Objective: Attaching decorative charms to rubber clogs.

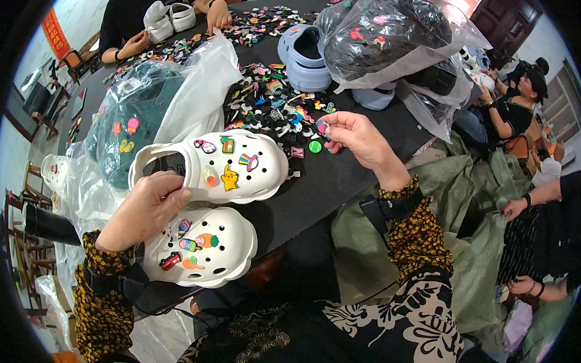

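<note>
On your table (pixel 303 198), left: nearer clog (pixel 237 247); directly behind it, farther clog (pixel 266 158), your left hand (pixel 145 211) at its opening. Behind these: left, bagged clogs (pixel 123 105); right, charm pile (pixel 261 107). At the pile's near right: your right hand (pixel 362 142), holding one charm (pixel 322 127). Beyond, right: unbagged clogs (pixel 304 73) beside full bag (pixel 391 47). Right of table: sack (pixel 365 254)

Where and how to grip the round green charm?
Best pinched, I'd say, across the rim of the round green charm, coming from the near right: bare black table lies there, while a pink charm sits at its left and the charm pile beyond. The right hand is near but holds a small charm.
</note>
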The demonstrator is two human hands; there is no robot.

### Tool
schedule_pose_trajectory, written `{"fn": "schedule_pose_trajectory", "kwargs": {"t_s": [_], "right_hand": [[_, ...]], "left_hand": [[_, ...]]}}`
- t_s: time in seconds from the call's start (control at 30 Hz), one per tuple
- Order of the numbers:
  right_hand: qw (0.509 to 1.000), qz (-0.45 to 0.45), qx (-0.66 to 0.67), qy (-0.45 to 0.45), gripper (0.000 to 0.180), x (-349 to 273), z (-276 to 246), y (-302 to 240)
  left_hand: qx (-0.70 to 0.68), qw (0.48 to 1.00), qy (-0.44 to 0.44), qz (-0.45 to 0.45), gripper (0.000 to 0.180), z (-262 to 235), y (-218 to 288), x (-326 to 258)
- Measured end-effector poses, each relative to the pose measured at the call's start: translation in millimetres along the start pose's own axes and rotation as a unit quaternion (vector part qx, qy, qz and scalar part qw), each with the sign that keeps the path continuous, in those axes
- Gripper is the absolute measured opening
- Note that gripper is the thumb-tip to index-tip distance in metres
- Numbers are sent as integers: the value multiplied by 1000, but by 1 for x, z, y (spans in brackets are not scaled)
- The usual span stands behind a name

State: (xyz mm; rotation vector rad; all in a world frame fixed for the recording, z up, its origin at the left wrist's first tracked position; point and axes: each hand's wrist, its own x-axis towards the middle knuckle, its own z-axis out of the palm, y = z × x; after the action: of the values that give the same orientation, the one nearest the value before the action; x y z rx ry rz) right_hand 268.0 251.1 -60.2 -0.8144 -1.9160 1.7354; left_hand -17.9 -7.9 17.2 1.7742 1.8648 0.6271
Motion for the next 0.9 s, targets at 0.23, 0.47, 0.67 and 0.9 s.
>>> {"fn": "schedule_pose_trajectory", "kwargs": {"t_s": [0.23,0.47,0.67,0.9], "right_hand": [[999,-15,24,42,18,2,4,6],[997,-23,39,69,15,3,3,5],[948,-95,292,-87,16,-5,5,4],[908,-163,349,-164,12,-19,36,-31]], "left_hand": [[-2,1000,-8,-16,25,-1,6,0],[4,1000,-12,-26,25,-2,8,0],[5,1000,-3,10,27,3,-2,2],[0,1000,-21,3,26,-2,1,-1]]}}
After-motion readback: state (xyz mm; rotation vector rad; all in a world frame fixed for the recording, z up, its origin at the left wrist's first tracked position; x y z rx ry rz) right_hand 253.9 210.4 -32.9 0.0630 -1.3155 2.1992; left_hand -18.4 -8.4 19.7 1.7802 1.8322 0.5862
